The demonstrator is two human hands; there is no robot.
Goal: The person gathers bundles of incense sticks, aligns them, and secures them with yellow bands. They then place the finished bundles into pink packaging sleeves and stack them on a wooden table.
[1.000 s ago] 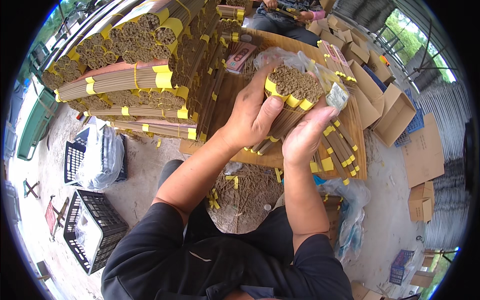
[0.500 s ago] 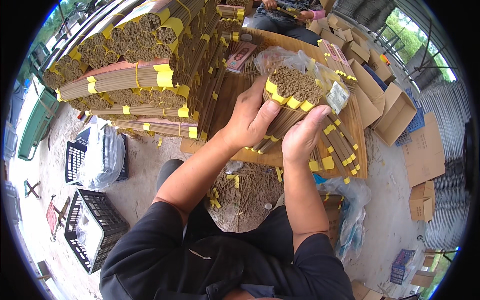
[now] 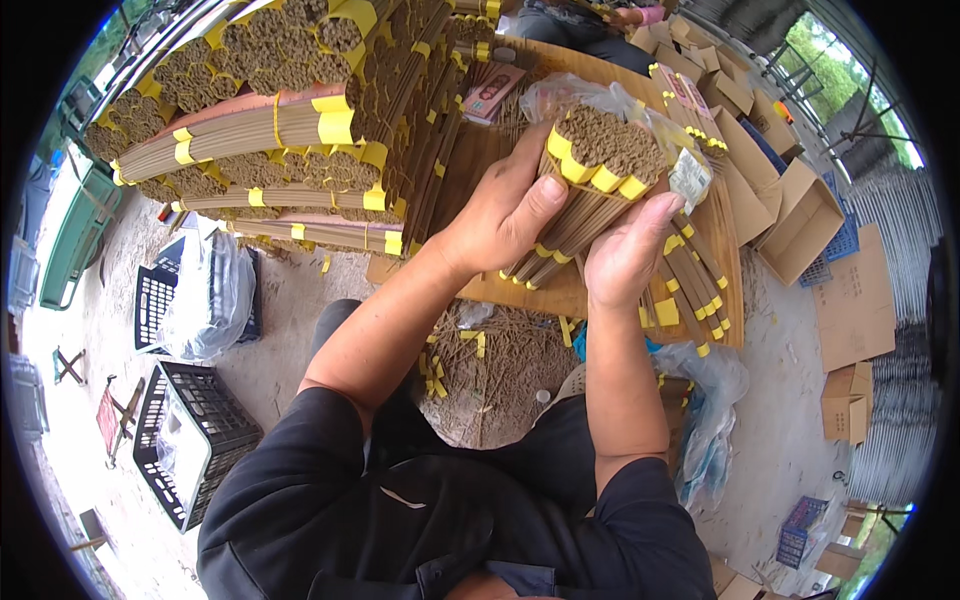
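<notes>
Incense-stick bundle: a thick sheaf of thin brown incense sticks (image 3: 610, 145), held up in front of the person, over the near part of the worktop, with its packed ends tilted up toward the view; yellow paper bands wrap the upper rim, and more yellow shows lower down.
Left hand: the left hand (image 3: 505, 215) lies along the bundle's left side, thumb on the near face, fingers wrapped behind and partly hidden.
Right hand: the right hand (image 3: 625, 255) is cupped against the lower right side, thumb pointing up, its fingers mostly out of sight.
Grip: both hands hold the one bundle between them, spread to its width.
Worktop: a brown wooden worktop (image 3: 565, 60), with a pink-red printed packet (image 3: 492, 92) near its far left and a clear plastic bag (image 3: 575, 95) just beyond the held bundle.
Left stack: a tall pile of yellow-banded bundles (image 3: 265, 120), stacked in layers beside the left hand.
Right of the hands: slim banded stick bundles (image 3: 690, 285) lying on the worktop.
Across the worktop: a seated person (image 3: 575, 35) with a pink sleeve, cut off by the upper edge.
Floor: black plastic crate (image 3: 200, 425) at left; open cardboard boxes (image 3: 795, 215) at right; stick scraps (image 3: 490, 375) below the worktop's near edge.
</notes>
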